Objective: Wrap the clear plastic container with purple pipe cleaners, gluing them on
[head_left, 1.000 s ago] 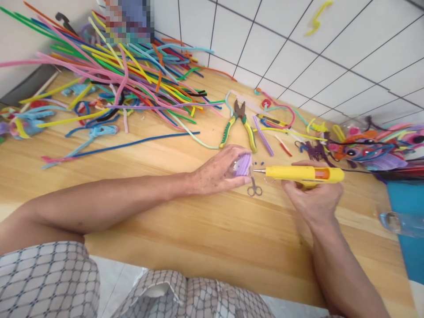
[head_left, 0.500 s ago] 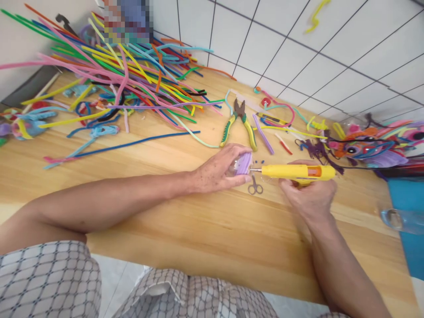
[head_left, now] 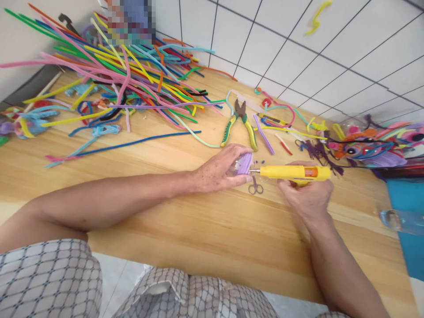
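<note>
Nearer the purple piece (head_left: 244,163) than a second ago, the glue gun (head_left: 288,172) sits gripped in the right hand (head_left: 309,194); the left hand (head_left: 217,170) pinches the piece between thumb and fingers, scissors (head_left: 252,189) just beside that hand, pliers (head_left: 240,116) beyond it

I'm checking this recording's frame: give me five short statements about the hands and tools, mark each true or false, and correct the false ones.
1. The yellow glue gun is in the right hand. True.
2. The left hand is holding nothing. False: the left hand holds a purple-banded piece.
3. The pliers lie with their handles spread apart. True.
4. The small scissors are gripped by the right hand. False: the small scissors lie on the wooden table, between the two hands.
5. The glue gun's metal nozzle points toward the purple-banded piece. True.
</note>
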